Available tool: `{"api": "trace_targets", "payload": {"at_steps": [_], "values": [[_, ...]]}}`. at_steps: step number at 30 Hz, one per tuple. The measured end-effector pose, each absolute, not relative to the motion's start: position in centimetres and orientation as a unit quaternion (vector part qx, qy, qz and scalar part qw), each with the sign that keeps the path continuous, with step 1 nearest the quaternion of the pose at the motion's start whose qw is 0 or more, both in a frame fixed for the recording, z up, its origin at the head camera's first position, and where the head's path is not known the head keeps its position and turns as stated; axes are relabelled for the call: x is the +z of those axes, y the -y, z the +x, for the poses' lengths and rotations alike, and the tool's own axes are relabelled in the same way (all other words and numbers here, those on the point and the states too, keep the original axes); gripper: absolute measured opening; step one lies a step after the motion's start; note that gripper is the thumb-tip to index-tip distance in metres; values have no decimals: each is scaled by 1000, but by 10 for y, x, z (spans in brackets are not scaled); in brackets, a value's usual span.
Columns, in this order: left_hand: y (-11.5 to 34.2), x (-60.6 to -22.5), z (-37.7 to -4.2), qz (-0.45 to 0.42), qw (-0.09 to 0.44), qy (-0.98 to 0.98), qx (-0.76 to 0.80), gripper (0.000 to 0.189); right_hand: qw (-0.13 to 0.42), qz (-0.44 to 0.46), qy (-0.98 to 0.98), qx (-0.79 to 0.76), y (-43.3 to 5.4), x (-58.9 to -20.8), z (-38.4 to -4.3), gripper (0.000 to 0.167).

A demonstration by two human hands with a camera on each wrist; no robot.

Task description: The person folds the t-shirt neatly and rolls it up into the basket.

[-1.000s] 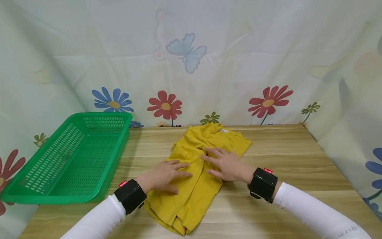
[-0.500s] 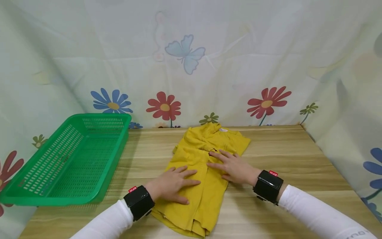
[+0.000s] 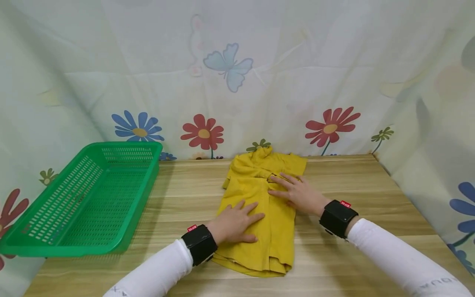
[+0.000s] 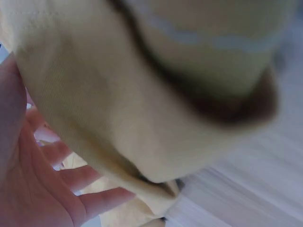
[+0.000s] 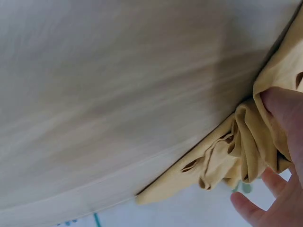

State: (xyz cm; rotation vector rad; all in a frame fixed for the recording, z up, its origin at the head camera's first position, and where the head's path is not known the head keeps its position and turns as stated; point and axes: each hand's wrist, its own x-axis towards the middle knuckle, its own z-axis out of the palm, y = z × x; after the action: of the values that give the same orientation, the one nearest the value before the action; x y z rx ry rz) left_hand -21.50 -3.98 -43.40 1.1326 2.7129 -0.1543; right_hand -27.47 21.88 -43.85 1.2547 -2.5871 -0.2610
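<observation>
A yellow shirt (image 3: pixel 248 187) lies folded lengthwise on the wooden table, its bunched collar end by the back edge and its hem toward me. Fingers spread, my left hand (image 3: pixel 236 223) rests on the lower left of the cloth. My right hand (image 3: pixel 303 194) touches the shirt's right side near the middle, fingers apart over a crease. In the left wrist view the fabric (image 4: pixel 94 104) fills much of the picture beside the left hand's (image 4: pixel 45 184) extended fingers. The right wrist view has gathered folds (image 5: pixel 246 146) by the right hand's (image 5: pixel 286 194) thumb and fingers.
On the left stands a green plastic basket (image 3: pixel 74 250) with slotted walls and nothing inside. The wood-grain table (image 3: pixel 363 194) meets a curtain (image 3: pixel 297 49) printed with flowers and a butterfly, which also hangs at both sides.
The shirt has turned on the table so that its hem end swung right and it lies straighter. My left hand moved right with it; my right hand shifted slightly right and away from me.
</observation>
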Motion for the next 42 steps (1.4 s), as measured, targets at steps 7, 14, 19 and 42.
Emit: {"api": "trace_targets", "payload": {"at_steps": [7, 14, 19, 42], "values": [[21, -439, -229, 354, 99, -928, -52, 66, 133, 413, 895, -101, -227, -439, -290, 56], [11, -439, -241, 341, 101, -933, -54, 66, 132, 397, 903, -104, -231, -442, -302, 51], [5, -440, -252, 329, 100, -937, -52, 66, 127, 377, 913, -94, -230, -445, -312, 47], [35, -425, -235, 376, 54, -925, -7, 55, 105, 421, 898, 75, -216, -426, -242, 38]]}}
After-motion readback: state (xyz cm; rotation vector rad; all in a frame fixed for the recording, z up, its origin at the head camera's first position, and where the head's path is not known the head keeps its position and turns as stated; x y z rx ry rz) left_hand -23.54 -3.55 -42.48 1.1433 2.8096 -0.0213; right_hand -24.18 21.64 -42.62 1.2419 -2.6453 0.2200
